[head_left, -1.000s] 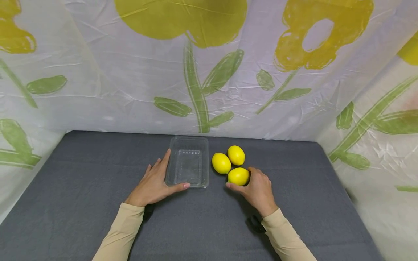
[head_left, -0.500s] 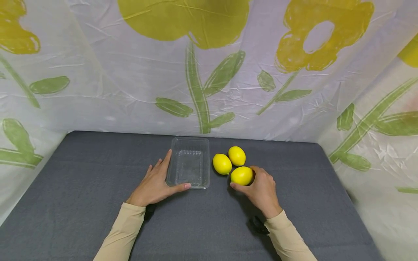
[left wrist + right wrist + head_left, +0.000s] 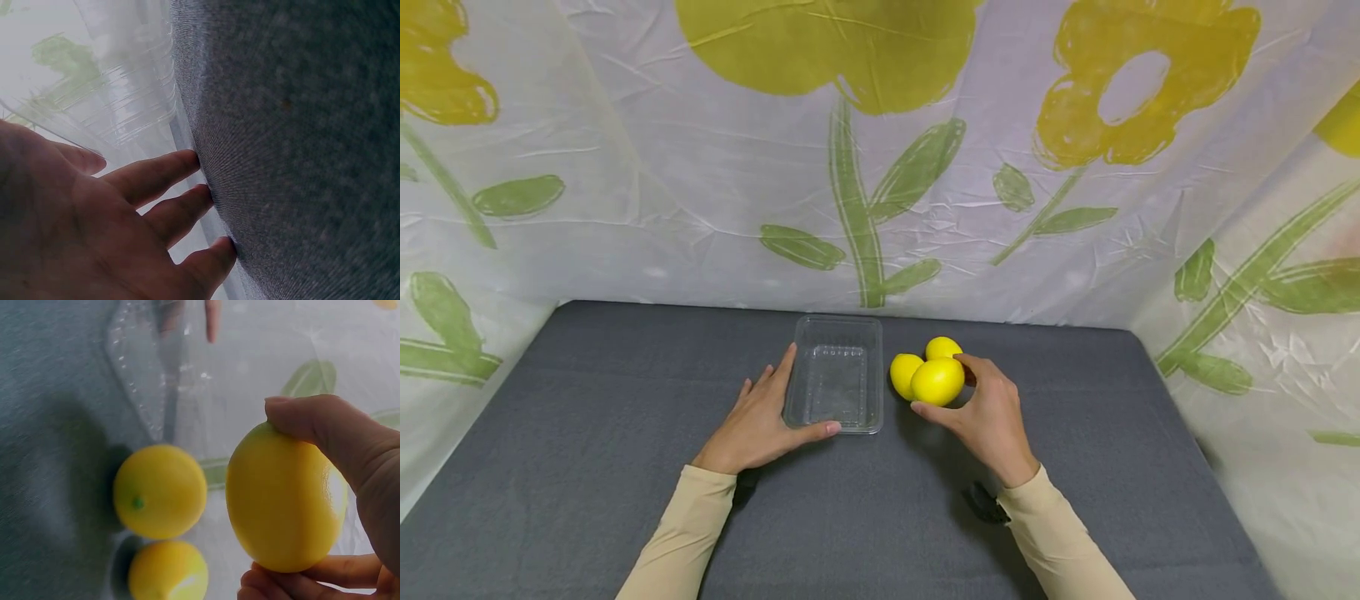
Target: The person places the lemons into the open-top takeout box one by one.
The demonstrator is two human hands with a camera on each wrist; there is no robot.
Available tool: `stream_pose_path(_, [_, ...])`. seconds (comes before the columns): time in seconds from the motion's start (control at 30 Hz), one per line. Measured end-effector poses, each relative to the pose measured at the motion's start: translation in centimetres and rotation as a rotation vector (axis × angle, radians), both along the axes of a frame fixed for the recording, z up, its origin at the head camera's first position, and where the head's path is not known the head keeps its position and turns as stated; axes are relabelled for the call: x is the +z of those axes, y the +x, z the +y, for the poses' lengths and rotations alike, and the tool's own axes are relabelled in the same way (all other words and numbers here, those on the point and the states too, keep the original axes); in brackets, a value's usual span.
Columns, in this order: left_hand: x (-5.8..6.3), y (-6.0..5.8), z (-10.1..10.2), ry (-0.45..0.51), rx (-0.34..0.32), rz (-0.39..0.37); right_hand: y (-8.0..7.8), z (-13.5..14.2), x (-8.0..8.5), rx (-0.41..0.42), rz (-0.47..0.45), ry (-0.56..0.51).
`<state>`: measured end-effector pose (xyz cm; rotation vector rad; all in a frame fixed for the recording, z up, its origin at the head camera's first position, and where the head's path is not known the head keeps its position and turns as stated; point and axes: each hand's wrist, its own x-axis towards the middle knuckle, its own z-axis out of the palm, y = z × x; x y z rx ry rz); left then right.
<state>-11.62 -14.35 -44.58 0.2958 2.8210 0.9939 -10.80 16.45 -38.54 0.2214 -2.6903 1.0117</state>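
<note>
My right hand [image 3: 988, 421] pinches a lemon [image 3: 937, 382] between thumb and fingers. The right wrist view shows this lemon [image 3: 286, 499] raised off the table, the thumb on one end and fingertips on the other. Two more lemons lie on the table: one [image 3: 902, 375] partly hidden by the held lemon, the other [image 3: 943, 346] behind it. My left hand [image 3: 752, 429] rests at the near left corner of a clear plastic container [image 3: 875, 375], the thumb along its front edge and the index finger along its left side. In the left wrist view the fingers [image 3: 162, 175] are spread, tips at the cloth.
A dark grey cloth [image 3: 625, 400] covers the table. Behind it and at both sides hangs a white curtain [image 3: 700, 167] printed with yellow flowers and green leaves. The container's inside holds nothing.
My right hand has taken hold of the nearest lemon, shifted it slightly right, then lifted it up and leftward in front of the other two. The left hand has stayed at the container.
</note>
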Motion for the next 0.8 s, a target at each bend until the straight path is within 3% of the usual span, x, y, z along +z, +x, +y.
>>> stream_pose_path(0.33, [0.0,0.0,0.0,-0.004,0.002,-0.004,-2.1,-2.2,1.0,0.118,0.005,-0.038])
stream_pose_path(0.8, [0.0,-0.1,0.0,-0.008,-0.008,-0.021,-5.4,-5.6,1.1,0.309,-0.117,-0.029])
